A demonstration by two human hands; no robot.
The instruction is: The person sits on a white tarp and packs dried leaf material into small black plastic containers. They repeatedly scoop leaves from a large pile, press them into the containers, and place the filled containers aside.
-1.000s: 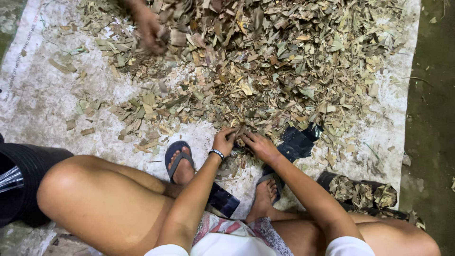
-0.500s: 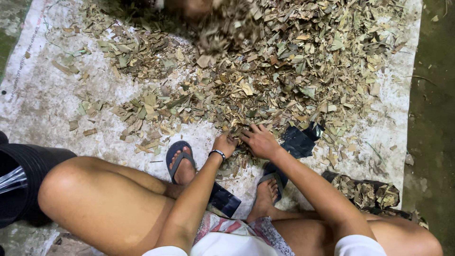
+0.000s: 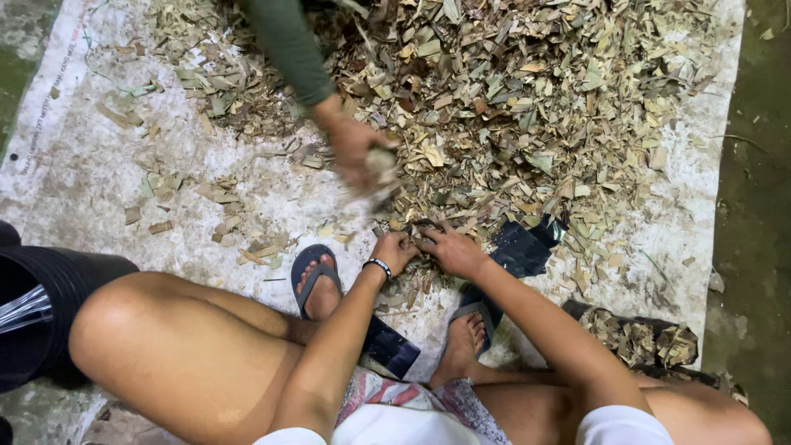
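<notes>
two hands of the seated person meet at the near edge of the dried leaf pile [image 3: 527, 107], just in front of the feet. left hand [image 3: 394, 250]: fingers curled in on themselves and closed, the tips buried in leaf scraps; whether anything is pinched inside cannot be told. a dark band [image 3: 378, 266] sits on that wrist. right hand [image 3: 451, 250]: fingers bent and loosely spread, palm down, tips pressed into the same patch of leaf scraps; nothing is seen lifted clear of the sheet. the two hands are just beside each other, the fingertips near touching.

the leaf pile covers the upper and right part of a worn white sheet [image 3: 74, 165] laid on the floor, thinning to scattered bits on the left. a black plastic scrap [image 3: 523, 247] lies just right of the right hand, partly under leaves. blue sandals are on both feet, the left sandal [image 3: 313, 276] just beside the left wrist.

a second person's hand [image 3: 356, 152], in a green sleeve [image 3: 290, 45], reaches in from the top; it is blurred, closed on a clump of leaves, above the pile's near edge and apart from the seated person's hands. a black bucket [image 3: 45, 309] stands at the left edge, beside the knee.
</notes>
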